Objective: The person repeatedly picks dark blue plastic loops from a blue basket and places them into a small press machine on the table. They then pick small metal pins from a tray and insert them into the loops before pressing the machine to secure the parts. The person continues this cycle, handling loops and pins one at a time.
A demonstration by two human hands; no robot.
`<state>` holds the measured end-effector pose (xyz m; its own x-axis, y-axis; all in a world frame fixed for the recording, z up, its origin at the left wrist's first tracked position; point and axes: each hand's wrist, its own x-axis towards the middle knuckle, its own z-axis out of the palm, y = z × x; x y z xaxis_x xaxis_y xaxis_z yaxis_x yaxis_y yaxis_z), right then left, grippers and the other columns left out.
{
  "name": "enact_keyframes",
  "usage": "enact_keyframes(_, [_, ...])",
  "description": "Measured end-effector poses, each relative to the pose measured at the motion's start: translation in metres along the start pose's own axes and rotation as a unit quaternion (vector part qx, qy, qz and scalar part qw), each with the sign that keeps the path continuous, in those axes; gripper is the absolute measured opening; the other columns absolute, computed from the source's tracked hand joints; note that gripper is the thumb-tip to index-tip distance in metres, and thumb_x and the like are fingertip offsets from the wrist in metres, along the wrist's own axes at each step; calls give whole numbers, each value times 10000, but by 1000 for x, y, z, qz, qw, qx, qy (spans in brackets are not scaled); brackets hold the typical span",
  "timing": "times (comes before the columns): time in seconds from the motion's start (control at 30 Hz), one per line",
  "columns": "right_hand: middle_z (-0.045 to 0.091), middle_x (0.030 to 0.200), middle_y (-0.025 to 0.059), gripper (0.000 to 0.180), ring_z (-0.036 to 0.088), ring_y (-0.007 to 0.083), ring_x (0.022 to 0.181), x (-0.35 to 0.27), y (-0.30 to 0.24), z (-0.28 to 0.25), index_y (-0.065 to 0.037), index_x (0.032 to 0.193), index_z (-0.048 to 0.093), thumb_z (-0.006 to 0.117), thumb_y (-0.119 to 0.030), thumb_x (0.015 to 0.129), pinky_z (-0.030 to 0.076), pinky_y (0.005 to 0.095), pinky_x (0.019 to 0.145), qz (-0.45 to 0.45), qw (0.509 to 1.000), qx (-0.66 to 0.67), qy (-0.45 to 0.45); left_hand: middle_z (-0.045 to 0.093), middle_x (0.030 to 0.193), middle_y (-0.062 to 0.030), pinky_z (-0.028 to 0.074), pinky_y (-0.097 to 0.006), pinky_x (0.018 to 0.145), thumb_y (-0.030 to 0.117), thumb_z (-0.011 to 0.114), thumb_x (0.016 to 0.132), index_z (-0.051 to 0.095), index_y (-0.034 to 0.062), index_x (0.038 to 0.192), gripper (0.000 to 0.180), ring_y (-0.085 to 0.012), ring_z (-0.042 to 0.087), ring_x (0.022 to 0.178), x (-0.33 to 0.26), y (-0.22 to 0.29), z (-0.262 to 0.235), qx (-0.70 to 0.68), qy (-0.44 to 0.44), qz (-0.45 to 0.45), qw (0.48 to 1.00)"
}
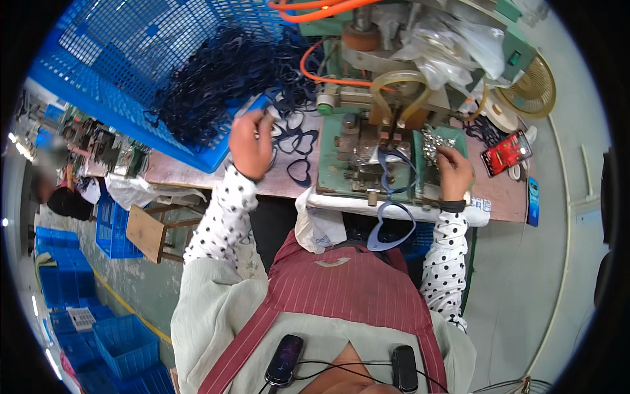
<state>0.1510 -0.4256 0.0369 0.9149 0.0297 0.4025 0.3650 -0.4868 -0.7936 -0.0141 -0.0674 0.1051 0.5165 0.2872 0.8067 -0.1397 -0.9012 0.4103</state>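
My left hand (251, 146) is at the front corner of a blue basket, beside loose dark blue heart-shaped frames (300, 172) on the table. Its fingers are bent together; what they hold, if anything, I cannot make out. My right hand (455, 175) reaches into a small heap of shiny silver metal pieces (436, 143) on the machine's green bed, thumb and fingers closed at the heap. Anything pinched there is too small to name. Between my hands, a blue heart-shaped glasses frame (394, 226) rests at the machine's (335, 157) fixture, one heart hanging over the front edge.
The large blue basket (98, 98) holds a tangled pile of dark blue frames (223, 82). Orange hoses and a clear bag (453, 49) are above the machine. At right lie a red-screened phone (506, 153) and a blue phone (533, 201). A wooden stool (146, 233) stands left.
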Motion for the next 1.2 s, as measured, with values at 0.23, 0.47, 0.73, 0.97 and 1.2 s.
enact_keyframes(0.23, [714, 812, 78, 348, 649, 197, 777, -21, -118, 12, -5, 1047, 616, 724, -77, 723, 454, 317, 841, -31, 976, 203, -78, 678, 988, -101, 493, -357, 841, -10, 641, 805, 653, 20, 1047, 244, -240, 653, 870, 11, 106, 19, -167, -47, 91, 981])
enact_keyframes(0.47, [704, 782, 64, 534, 612, 187, 786, -25, -129, 26, 15, 1177, 495, 742, -91, 715, 423, 321, 876, -14, 976, 201, -81, 689, 967, -113, 521, -282, 803, 62, 544, 971, 602, -30, 1103, 171, -153, 661, 870, 42, 111, 19, -450, -58, -188, 871])
enact_keyframes(0.73, [699, 842, 91, 558, 625, 149, 832, -25, -123, 26, 43, 1217, 458, 732, -30, 736, 474, 275, 813, -14, 967, 243, -73, 674, 1089, -134, 531, -397, 865, 32, 659, 775, 648, 10, 1078, 304, -284, 663, 996, -14, 122, 32, -228, -116, 324, 911])
enact_keyframes(0.97, [708, 989, 101, 328, 669, 254, 928, 7, 12, -11, -69, 1095, 635, 719, -101, 780, 501, 360, 815, -25, 989, -123, 73, 619, 1224, -151, 476, -463, 1001, 8, 630, 783, 594, 13, 1211, 430, -285, 604, 1134, -39, 119, 66, -293, -196, 310, 883])
enact_keyframes(1.2, [663, 987, 134, 345, 636, 324, 924, -9, 38, -23, -58, 1097, 635, 727, -189, 791, 513, 438, 778, -49, 971, -234, -27, 618, 1226, -152, 470, -461, 1011, -65, 608, 716, 587, 18, 1230, 521, -288, 606, 1132, -40, 122, 60, -273, -206, 291, 893])
